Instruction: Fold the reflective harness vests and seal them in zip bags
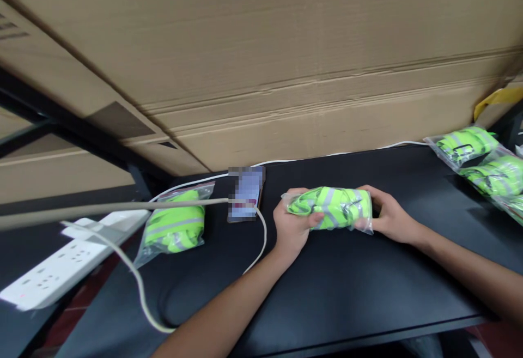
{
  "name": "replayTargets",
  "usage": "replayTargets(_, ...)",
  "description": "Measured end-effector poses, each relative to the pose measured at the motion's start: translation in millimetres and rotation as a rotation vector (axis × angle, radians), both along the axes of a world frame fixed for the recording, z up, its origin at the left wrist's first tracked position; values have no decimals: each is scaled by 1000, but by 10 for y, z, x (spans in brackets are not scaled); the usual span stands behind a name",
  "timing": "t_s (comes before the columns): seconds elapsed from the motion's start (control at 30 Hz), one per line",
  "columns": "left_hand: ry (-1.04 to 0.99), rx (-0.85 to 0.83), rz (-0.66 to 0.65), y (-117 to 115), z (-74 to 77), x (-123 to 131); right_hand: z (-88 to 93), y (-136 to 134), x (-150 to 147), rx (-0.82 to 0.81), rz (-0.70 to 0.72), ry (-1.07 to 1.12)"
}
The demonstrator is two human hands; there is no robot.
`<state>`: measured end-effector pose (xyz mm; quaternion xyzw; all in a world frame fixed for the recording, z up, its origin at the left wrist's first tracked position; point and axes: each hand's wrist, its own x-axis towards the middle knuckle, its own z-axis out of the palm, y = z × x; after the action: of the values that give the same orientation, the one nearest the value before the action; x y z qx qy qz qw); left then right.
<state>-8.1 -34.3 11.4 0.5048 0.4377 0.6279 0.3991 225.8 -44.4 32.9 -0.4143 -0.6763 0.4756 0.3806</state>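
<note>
Both my hands hold a clear plastic bag stuffed with a rolled neon-green reflective vest point(332, 206), just above the black table point(347, 287). My left hand point(291, 226) grips the bag's left end, thumb over the front. My right hand point(386, 215) is wrapped round the right end. The vest fills the bag and shows grey reflective stripes.
Another bagged green vest point(175, 227) lies at the left, near a phone point(245, 193) with a white cable point(134, 276). More bagged vests point(486, 164) are piled at the right edge. A white power strip point(61, 268) sits at far left. Large cardboard sheets point(261, 58) stand behind the table.
</note>
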Motion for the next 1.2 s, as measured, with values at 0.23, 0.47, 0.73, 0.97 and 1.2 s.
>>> replayTargets(0.23,216,-6,16,18,-49,-53,-130,-46,-116,-123,-58,211)
replayTargets(0.47,488,-109,-25,-10,34,-46,-97,-7,-52,-76,-76,183)
replayTargets(0.73,294,-187,-19,11,126,-115,6,81,37,-207,-255,249)
replayTargets(0.97,157,-213,161,179,259,-263,36,348,382,-240,-419,300)
replayTargets(1.2,-29,-166,255,306,303,-423,-30,592,665,-299,-461,310)
